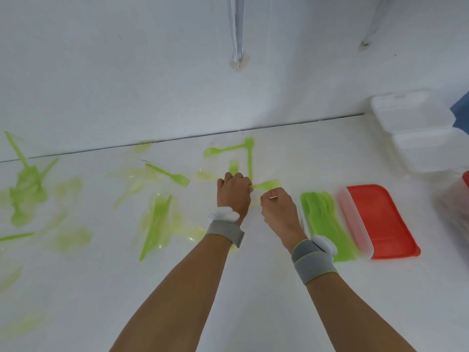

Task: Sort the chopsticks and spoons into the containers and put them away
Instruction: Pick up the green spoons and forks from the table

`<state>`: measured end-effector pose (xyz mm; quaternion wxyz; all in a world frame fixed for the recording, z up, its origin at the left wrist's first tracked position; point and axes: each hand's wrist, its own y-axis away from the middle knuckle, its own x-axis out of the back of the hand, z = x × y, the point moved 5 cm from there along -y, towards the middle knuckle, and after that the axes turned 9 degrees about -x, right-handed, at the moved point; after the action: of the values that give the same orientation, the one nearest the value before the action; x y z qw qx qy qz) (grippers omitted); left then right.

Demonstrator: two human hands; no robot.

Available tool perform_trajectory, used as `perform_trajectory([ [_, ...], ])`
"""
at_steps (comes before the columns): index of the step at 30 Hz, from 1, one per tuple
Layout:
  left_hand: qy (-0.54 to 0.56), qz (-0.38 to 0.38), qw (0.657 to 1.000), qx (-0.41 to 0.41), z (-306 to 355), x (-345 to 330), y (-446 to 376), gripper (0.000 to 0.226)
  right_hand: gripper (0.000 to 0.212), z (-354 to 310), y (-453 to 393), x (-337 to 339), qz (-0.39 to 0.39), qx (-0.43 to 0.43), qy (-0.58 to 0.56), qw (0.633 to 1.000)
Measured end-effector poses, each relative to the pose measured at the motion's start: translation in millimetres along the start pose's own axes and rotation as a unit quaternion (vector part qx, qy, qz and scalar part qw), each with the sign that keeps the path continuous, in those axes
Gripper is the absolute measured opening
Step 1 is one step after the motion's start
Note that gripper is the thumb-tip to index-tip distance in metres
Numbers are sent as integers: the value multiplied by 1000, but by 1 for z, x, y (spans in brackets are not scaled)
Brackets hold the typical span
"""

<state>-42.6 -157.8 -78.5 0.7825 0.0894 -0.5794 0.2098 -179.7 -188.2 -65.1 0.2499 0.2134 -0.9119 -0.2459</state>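
- Head view: both hands are seen from behind, low over the white surface [253,288], in the middle of the scattered green cutlery.
- Left hand [234,193] is curled, with a green utensil [234,166] sticking out past its knuckles; it is judged to be held, though the grip itself is hidden.
- Right hand [278,205] is curled as well, just beside another green piece [269,184]; whether that piece is pinched cannot be told.
- A sorted stack of green utensils [323,219] lies just right of the right hand, presumably kept near so that gathered pieces travel a short way.
- A red-lidded container [378,219] sits beside that stack, closed, apparently waiting to be filled.
- Loose green utensils [157,219] are translucent, thin and flat, strewn at all angles to the left; many are blurred, so spoons cannot be told from other shapes.
- White foam boxes [416,130] stand at the far right.
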Motion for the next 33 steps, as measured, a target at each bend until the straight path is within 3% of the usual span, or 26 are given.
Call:
perform_trajectory([
  [4, 69, 52, 995, 57, -3, 11, 4, 23, 10, -2, -4, -1, -11, -1, -21, 1000],
  [7, 181, 97, 973, 103, 0, 19, 19, 21, 16, -7, -7, -3, -21, -6, -69, 997],
  [12, 272, 121, 952, 69, 21, 27, 46, 16, 25, -21, -15, -5, -34, -7, -202, 979],
  [15, 271, 106, 955, 59, 30, 25, 56, 17, 21, -30, -17, -5, -42, 3, -236, 971],
  [18, 286, 116, 949, 59, 28, 28, 56, 13, 28, -35, -21, -3, -12, 25, -199, 980],
  [22, 289, 147, 937, 130, 5, 34, 39, 16, 29, -38, -33, -1, 8, 36, -172, 984],
  [29, 180, 28, 961, 207, -28, 13, -2, 37, 26, -29, -46, -14, -50, -19, -151, 987],
  [33, 159, 34, 959, 230, -35, 7, -5, 29, 22, -27, -50, -20, -87, -45, -174, 980],
])
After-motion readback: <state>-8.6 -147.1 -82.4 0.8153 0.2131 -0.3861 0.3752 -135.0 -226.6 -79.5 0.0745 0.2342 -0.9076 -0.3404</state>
